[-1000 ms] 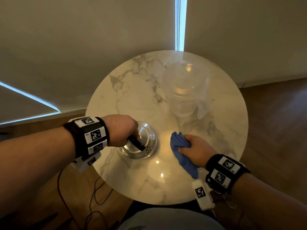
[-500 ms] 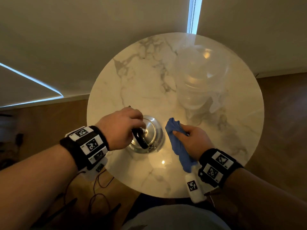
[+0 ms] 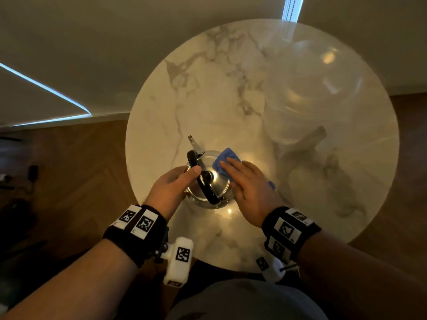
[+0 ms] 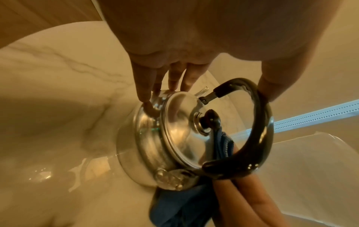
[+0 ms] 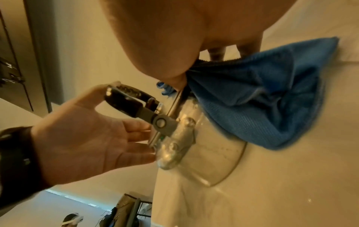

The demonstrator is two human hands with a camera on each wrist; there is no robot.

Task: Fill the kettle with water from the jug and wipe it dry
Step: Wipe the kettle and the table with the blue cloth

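Observation:
A steel kettle (image 3: pixel 216 184) with a black hoop handle (image 3: pixel 204 185) stands on the round marble table (image 3: pixel 208 100), lid on, spout pointing away. My left hand (image 3: pixel 182 181) lies open against its left side; the straight fingers (image 4: pixel 144 86) touch the body and the thumb rests on the handle. My right hand (image 3: pixel 240 176) presses a blue cloth (image 3: pixel 227 159) flat onto the kettle's right shoulder, fingers stretched out. In the right wrist view the cloth (image 5: pixel 262 107) bunches under the palm beside the kettle body (image 5: pixel 209 156). The clear plastic jug (image 3: pixel 312 95) stands at the table's back right.
Lamp glare and small wet glints (image 3: pixel 229 211) show on the marble just in front of the kettle. The table's near edge is close to my wrists. Wooden floor with a dark cable lies to the left, and a pale wall rises behind.
My left hand has let go of the handle and opened against the kettle's side. My right hand has carried the cloth left onto the kettle and flattened over it.

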